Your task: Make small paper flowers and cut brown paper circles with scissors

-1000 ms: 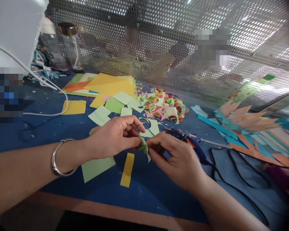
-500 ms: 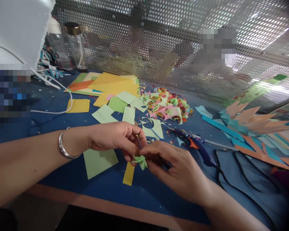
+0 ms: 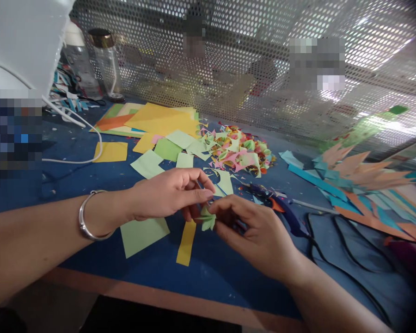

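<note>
Between my two hands is a small light-green folded paper flower (image 3: pixel 207 221), its petals pointing down. My right hand (image 3: pixel 253 226) pinches the flower's right side between thumb and forefinger. My left hand (image 3: pixel 173 192), with a silver bangle on the wrist, is closed around the flower's upper left side, its thumb and forefinger nearly together above it. Whatever lies behind these fingers is hidden. Below the left hand lies a pale green paper square (image 3: pixel 143 236), partly covered. A narrow yellow paper strip (image 3: pixel 185 245) lies just under the flower.
Behind my hands are green paper pieces (image 3: pixel 147 163), a yellow sheet (image 3: pixel 162 120) and a heap of colourful scraps (image 3: pixel 241 148). A dark blue glue gun (image 3: pixel 291 217) with a black cord lies right, near orange and blue paper spikes (image 3: pixel 353 166). Two bottles (image 3: pixel 106 64) stand back left.
Both hands and the flower have risen slightly away from the table edge. My left thumb has shifted up and right, and the flower has turned to show more of its petals.
</note>
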The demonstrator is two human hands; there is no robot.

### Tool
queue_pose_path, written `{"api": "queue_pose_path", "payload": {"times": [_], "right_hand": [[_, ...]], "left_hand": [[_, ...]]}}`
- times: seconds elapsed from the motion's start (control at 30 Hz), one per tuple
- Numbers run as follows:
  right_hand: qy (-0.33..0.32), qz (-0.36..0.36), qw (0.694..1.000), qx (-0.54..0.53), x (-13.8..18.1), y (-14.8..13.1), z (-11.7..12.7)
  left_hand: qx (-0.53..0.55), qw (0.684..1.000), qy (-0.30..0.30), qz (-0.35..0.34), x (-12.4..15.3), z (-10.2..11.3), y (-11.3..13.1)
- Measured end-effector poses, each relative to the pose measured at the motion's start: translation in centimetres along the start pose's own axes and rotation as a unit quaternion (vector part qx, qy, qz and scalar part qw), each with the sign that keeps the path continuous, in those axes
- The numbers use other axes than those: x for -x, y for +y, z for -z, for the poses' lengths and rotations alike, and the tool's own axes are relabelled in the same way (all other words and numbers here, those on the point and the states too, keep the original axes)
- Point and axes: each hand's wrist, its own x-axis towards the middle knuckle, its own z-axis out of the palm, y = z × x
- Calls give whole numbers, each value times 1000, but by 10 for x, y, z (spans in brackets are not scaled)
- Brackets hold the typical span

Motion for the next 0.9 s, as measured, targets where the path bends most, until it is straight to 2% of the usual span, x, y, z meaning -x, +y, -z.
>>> {"api": "queue_pose_path", "payload": {"times": [0.2,0.43,0.63,0.9], "right_hand": [[39,-50,998,-3,-3,-1,3],[49,-64,997,-8,-4,3,4],[42,-66,997,-7,-4,3,4],[31,-61,998,-9,-4,4,2]], "left_hand": [[-126,987,33,-94,5,4,0],[-206,964,83,-145,9,3,-1],[-194,970,65,-131,6,3,-6],[-96,986,32,-130,0,3,-5]]}}
